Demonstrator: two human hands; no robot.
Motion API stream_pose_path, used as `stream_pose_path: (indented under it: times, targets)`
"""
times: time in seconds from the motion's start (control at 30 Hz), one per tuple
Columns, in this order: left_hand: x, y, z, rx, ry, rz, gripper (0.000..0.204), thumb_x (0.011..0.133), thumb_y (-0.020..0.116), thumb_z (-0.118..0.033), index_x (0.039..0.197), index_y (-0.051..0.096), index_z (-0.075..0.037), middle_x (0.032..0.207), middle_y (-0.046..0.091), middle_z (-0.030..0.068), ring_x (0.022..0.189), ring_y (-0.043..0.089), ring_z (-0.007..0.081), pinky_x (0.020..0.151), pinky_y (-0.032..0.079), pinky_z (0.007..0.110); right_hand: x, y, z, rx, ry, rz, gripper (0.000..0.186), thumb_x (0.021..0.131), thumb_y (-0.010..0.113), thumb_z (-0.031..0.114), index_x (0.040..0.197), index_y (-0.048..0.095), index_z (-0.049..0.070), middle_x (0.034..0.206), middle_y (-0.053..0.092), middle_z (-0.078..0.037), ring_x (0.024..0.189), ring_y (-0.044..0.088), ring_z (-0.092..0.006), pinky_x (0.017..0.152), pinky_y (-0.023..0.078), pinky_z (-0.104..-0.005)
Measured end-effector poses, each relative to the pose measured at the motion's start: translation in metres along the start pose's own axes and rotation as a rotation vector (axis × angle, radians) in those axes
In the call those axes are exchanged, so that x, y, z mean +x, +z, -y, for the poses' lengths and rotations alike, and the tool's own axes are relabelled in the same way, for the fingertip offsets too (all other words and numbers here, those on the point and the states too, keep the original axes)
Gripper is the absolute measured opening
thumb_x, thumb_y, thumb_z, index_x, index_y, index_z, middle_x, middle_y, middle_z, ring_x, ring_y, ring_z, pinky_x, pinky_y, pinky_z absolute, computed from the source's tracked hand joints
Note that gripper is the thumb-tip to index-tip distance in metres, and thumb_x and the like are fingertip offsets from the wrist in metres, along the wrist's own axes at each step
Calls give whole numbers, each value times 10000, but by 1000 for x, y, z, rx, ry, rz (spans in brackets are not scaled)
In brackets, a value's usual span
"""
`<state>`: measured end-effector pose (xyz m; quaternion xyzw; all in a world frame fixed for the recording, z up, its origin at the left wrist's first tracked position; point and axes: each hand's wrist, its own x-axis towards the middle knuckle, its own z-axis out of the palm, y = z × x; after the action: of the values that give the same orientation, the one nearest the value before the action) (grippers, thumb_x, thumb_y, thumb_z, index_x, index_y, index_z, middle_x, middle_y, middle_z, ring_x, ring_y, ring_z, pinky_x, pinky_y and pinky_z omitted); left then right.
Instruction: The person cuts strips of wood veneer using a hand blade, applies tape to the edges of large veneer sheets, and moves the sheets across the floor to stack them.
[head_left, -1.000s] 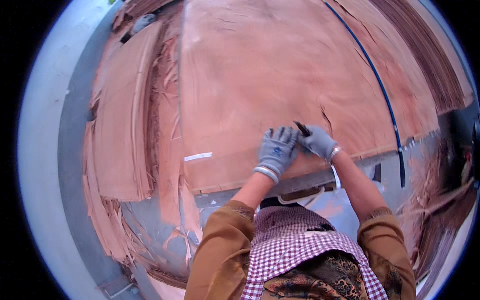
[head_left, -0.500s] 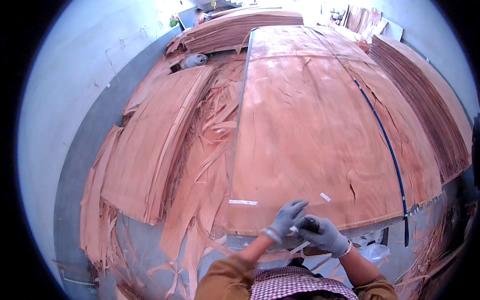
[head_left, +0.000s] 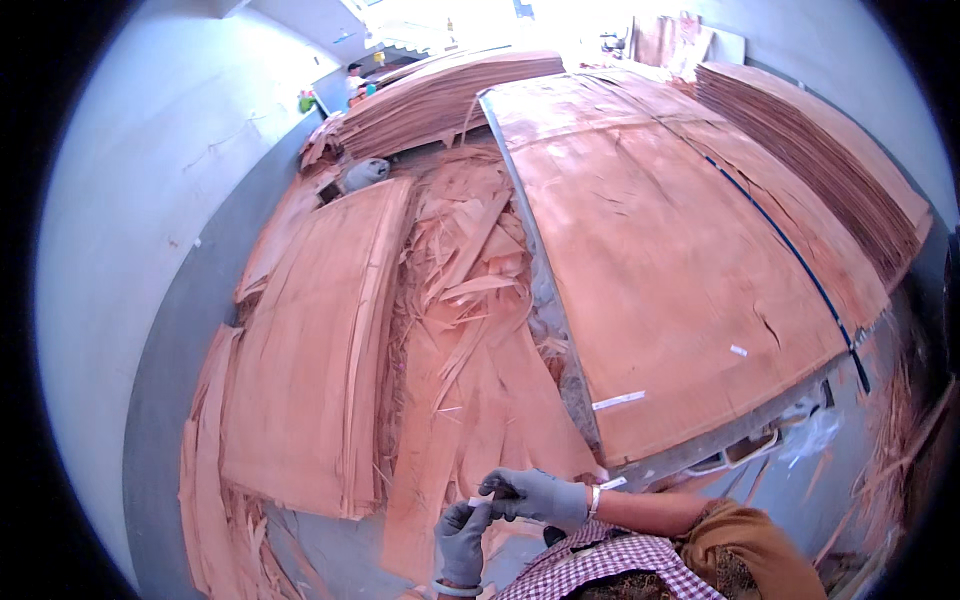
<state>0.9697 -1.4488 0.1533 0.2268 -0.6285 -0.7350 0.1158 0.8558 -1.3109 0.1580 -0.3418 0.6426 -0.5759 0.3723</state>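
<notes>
My gloved hands meet low in the view, over the loose veneer scraps just left of the big veneer sheet. My left hand (head_left: 462, 542), in a grey glove, is closed with thumb and finger at a small white strip of tape or paper (head_left: 481, 500). From the right, my right hand (head_left: 540, 497) pinches at the same strip, its dark glove palm partly showing. The large reddish veneer sheet (head_left: 660, 250) lies on a low support. On its near part are a white strip (head_left: 618, 401) and a smaller white piece (head_left: 738, 350).
A dark blue rod (head_left: 775, 235) lies along the sheet's right side. Stacked veneer (head_left: 320, 330) stands at left, with torn veneer scraps (head_left: 475, 350) between. Taller stacks (head_left: 820, 150) rise at far right and at the back (head_left: 450, 100). A person (head_left: 355, 82) is far off at the back left.
My view has swung so the big sheet sits further right. Both hands have moved left, from the sheet's near edge to over the scraps, and now meet at the small white strip.
</notes>
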Motion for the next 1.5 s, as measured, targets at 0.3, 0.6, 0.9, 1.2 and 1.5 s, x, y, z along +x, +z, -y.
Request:
stream_pose_path:
  times: [0.3,0.6,0.9,1.2,1.5]
  targets:
    - [67,-63,2,173,387,-197,116,909,517,-107,814,502,-43,742,528,-11,691,503,80,604,423,237,89,-3,-65,1071,-39,-380,266,879,560,137,1121,539,29,1002,640,-119,867,632,-181,579,486,-247]
    - [209,-54,-45,500,414,161,60,799,606,7,776,577,-40,717,550,11,686,521,117,594,406,246,137,-106,-85,452,-198,-397,265,895,530,73,1152,537,13,1211,544,-104,1091,521,-167,737,464,-235]
    - [349,69,-68,524,341,582,45,801,615,16,777,590,-13,723,524,-6,624,470,58,568,377,199,170,-185,-53,611,-124,-212,279,889,598,162,1128,562,23,953,590,11,885,530,-68,819,443,-233]
    - [425,159,-45,109,-245,790,115,887,543,-105,892,596,-3,808,611,53,756,590,132,709,481,275,139,-216,-66,468,-19,-662,193,857,625,168,979,618,18,849,596,9,755,521,-79,684,449,-255]
    - [486,213,-46,8,-501,989,100,879,528,-63,918,593,2,830,637,75,745,626,170,729,513,304,132,-261,-74,144,84,-1093,248,901,544,167,1098,600,27,1077,581,-79,988,538,-159,850,434,-288]
